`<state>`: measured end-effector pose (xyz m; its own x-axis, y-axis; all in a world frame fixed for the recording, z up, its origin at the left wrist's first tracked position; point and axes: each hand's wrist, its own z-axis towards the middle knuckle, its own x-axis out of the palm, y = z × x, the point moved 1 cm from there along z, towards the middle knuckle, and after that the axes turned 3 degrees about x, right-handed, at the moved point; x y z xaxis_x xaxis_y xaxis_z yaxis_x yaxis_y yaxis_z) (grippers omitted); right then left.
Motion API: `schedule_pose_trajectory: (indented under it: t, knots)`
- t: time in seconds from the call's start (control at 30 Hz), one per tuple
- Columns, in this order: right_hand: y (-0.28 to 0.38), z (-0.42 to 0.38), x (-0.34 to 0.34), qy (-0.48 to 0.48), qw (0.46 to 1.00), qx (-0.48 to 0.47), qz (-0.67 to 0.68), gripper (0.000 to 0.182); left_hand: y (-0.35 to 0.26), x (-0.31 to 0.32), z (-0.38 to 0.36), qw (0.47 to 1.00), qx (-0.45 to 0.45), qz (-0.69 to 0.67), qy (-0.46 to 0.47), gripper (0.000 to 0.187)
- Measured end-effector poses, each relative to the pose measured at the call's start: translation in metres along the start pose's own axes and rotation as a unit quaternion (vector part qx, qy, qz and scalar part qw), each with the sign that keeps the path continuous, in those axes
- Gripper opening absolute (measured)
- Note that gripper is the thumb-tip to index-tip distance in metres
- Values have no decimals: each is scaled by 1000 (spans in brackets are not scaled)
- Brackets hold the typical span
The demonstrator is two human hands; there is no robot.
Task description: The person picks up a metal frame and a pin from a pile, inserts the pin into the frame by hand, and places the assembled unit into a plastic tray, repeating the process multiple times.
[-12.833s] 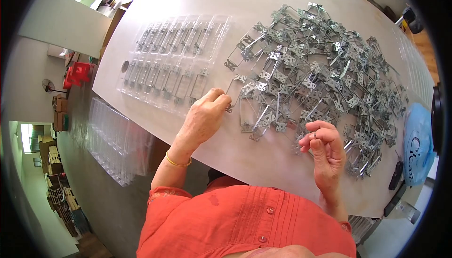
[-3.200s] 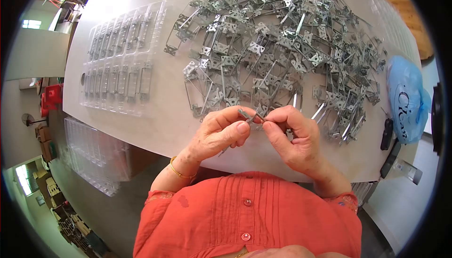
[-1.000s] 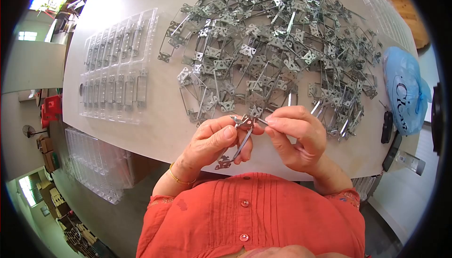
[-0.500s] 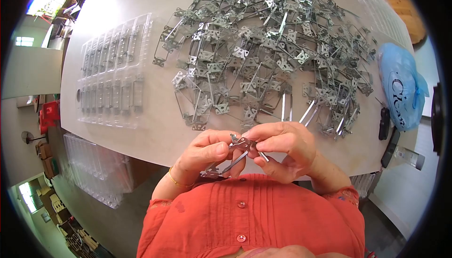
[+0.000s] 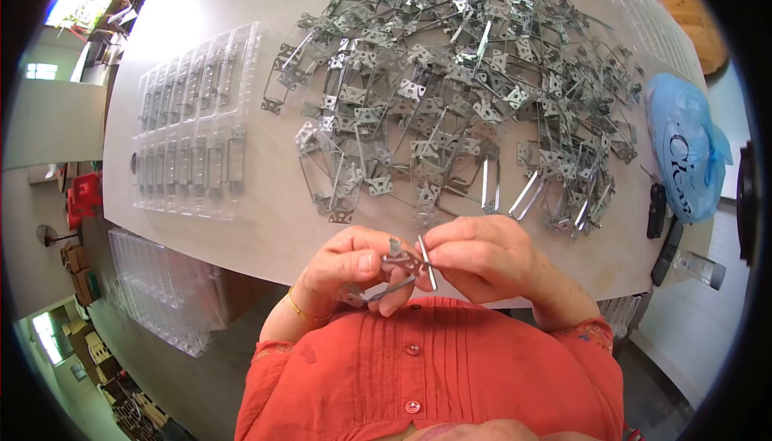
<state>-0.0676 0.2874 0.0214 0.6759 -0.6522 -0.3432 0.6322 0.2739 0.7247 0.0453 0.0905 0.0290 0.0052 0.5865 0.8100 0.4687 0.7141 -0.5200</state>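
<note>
Bracket (image 5: 402, 261) in left hand (image 5: 344, 264), rod (image 5: 426, 258) in right hand (image 5: 484, 256)

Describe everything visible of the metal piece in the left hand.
The metal piece looks like grey metal: a plate pierced with holes and a narrow bar slanting to the lower left. The left hand grips it, tilted, near the edge of the table. The right hand holds a bright rod at its right end; whether they join is unclear.

Dark lettering on the blue plastic bag (image 5: 686, 131) appears to read "Clean", its middle letters indistinct.
</note>
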Motion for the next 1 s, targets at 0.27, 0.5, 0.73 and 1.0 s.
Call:
schedule_pose_trajectory:
  t: [0.27,0.5,0.73,1.0]
  knots:
    - [0,2,3,-28,996,84,31,31,3,-8,8,998,57,30,5,67]
    - [-1,4,0,-58,993,105,-18,31,-3,-31,14,991,114,71,21,66]
    - [-5,7,-8,-115,980,146,-75,28,-13,-51,19,959,273,59,49,65]
    - [9,20,10,-8,972,137,-191,19,-23,-50,11,942,329,59,14,63]
